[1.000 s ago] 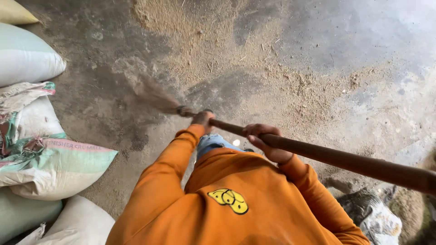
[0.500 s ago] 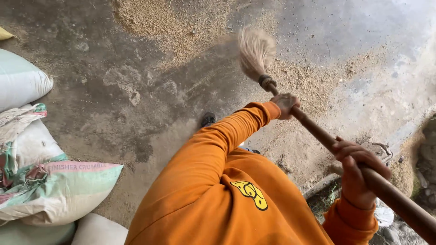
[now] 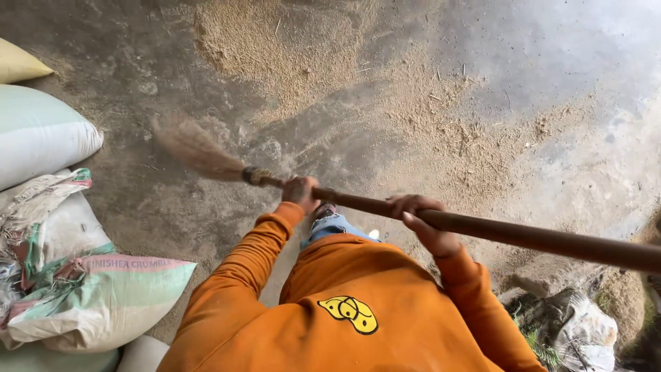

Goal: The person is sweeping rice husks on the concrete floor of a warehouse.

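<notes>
Seen from above, a person in an orange sweatshirt point(image 3: 330, 324) holds a long broom point(image 3: 441, 222) level across the body: left hand point(image 3: 300, 193) low near the blurred bristles, right hand point(image 3: 423, 224) further up, fingers of both curled tight around the wooden handle. Bristles brush the concrete floor point(image 3: 551, 83) left of a far heap of husks point(image 3: 289, 48). Stuffed sacks point(image 3: 89, 296), contents hidden, lie piled at left.

Grey concrete floor point(image 3: 551, 62), dusty and stained. A broad spread of tan husk or sawdust point(image 3: 289, 48) lies across its upper middle, thinning toward the right. Stacked along the left edge: a yellow sack point(image 3: 17, 63), a pale green sack point(image 3: 41, 134), a torn white sack point(image 3: 51, 220) and a green-and-pink printed sack point(image 3: 110, 296). Crumpled plastic wrapping point(image 3: 582, 331) lies at lower right.
</notes>
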